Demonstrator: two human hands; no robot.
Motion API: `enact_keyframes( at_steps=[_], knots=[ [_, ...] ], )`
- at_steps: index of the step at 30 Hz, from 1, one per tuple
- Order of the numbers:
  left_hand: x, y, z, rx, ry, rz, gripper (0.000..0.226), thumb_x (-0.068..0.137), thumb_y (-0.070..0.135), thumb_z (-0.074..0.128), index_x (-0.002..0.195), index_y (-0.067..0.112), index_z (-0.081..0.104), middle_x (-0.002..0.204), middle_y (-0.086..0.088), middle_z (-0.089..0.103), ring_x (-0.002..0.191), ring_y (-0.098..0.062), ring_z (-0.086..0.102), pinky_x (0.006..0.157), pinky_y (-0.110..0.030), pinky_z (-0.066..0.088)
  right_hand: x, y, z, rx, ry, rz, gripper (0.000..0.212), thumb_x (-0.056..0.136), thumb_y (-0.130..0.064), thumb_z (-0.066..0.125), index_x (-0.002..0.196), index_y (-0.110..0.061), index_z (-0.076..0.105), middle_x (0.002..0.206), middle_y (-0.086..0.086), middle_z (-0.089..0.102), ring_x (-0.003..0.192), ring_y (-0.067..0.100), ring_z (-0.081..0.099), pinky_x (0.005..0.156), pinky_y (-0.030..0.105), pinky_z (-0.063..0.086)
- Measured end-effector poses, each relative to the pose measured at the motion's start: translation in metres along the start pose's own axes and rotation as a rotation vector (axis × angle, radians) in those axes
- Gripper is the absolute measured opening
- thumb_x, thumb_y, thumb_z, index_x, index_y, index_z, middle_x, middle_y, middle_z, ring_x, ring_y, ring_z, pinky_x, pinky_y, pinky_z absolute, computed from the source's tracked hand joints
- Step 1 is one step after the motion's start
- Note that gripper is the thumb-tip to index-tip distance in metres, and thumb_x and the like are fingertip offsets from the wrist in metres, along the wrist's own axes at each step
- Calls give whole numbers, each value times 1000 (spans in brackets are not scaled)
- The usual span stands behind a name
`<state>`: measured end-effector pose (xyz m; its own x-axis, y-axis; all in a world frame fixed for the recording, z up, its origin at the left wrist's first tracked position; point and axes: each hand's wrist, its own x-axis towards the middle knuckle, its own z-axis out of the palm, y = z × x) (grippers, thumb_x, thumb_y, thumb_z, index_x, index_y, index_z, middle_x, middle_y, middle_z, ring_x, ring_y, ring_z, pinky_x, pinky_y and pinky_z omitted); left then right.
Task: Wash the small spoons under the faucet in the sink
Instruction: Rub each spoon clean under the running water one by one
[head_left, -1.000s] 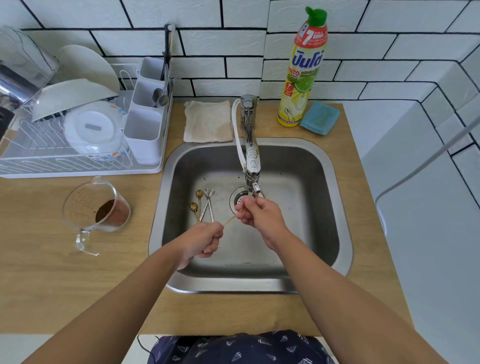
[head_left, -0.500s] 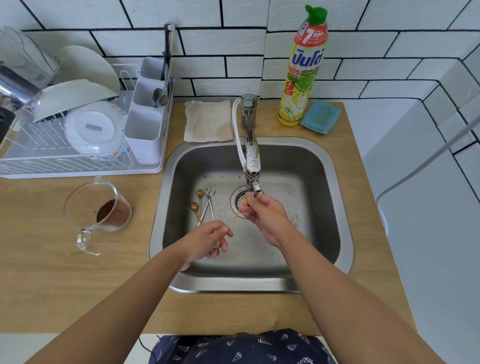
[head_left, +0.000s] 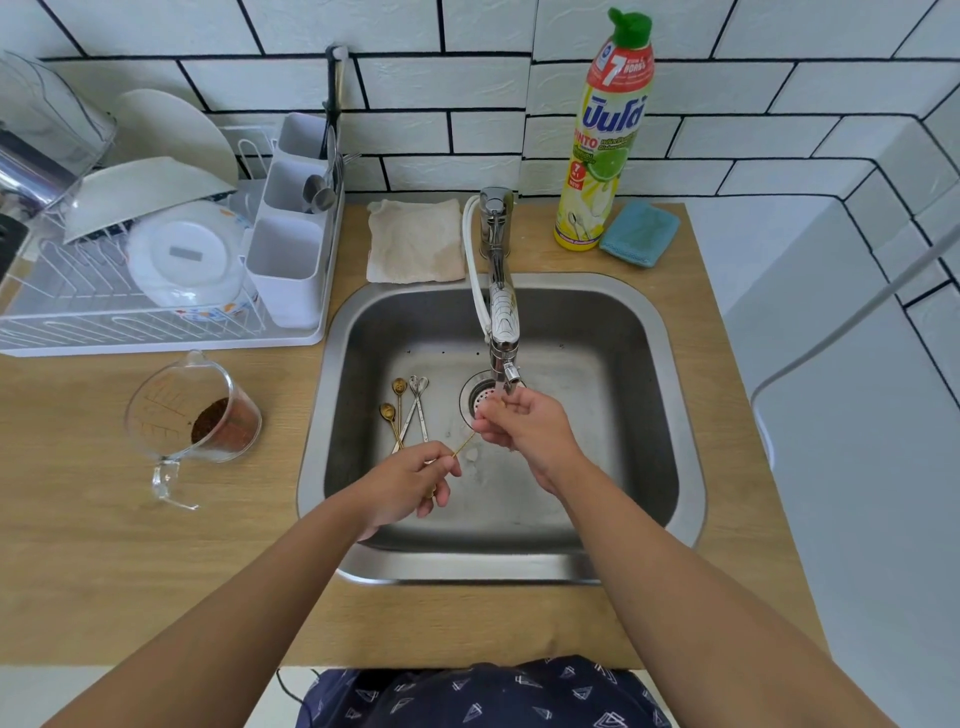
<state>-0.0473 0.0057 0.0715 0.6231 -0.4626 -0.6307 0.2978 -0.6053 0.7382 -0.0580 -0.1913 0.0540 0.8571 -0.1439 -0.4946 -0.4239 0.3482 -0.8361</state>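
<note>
A thin gold small spoon stretches between my two hands over the steel sink. My left hand pinches its handle end. My right hand curls round its bowl end right under the faucet spout; the bowl is hidden by my fingers. Several more small spoons, gold and silver, lie on the sink floor left of the drain.
A white dish rack with plates and a cutlery caddy stands at the left. A glass measuring cup with brown grounds sits on the wooden counter. A cloth, dish soap bottle and blue sponge line the wall.
My left hand has risen a little toward the faucet, shortening the visible stretch of spoon handle. My right hand stays under the spout with the spoon's bowl.
</note>
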Motion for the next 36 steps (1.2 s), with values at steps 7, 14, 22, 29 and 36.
enact_keyframes(
  at_steps=[7,14,22,29,36],
  knots=[
    [1,3,0,-187,-8,-77,26,108,28,41,100,11,58,60,3,51,52,-11,37,54,-25,33,0,-1,-3,185,-66,84,12,105,-11,56,105,-5,66,87,7,80,80,13,77,73,23,61],
    [-6,9,-5,-469,-145,-148,34,105,36,43,79,16,49,61,-3,44,54,-18,17,55,-28,28,-1,0,-4,120,-90,52,10,97,-16,70,89,-10,68,79,5,78,68,11,73,64,21,59],
    [-3,12,-1,-226,-28,-70,36,107,42,39,94,12,55,76,-6,62,46,-9,35,55,-23,35,3,9,4,-11,4,0,14,103,-8,58,94,-10,69,85,3,76,67,8,71,65,22,58],
    [-2,11,-2,-270,-48,-55,35,107,39,40,98,9,56,84,-10,67,43,-12,31,52,-22,35,4,2,3,-64,38,-12,18,101,-22,63,89,-11,72,77,1,75,61,7,66,61,22,56],
    [-1,14,-2,-214,-47,-64,33,108,34,41,99,6,55,85,-12,67,42,-13,31,50,-22,33,4,5,3,-83,-17,-38,14,99,-11,64,96,-23,72,79,-2,76,66,8,67,66,23,57]
  ],
)
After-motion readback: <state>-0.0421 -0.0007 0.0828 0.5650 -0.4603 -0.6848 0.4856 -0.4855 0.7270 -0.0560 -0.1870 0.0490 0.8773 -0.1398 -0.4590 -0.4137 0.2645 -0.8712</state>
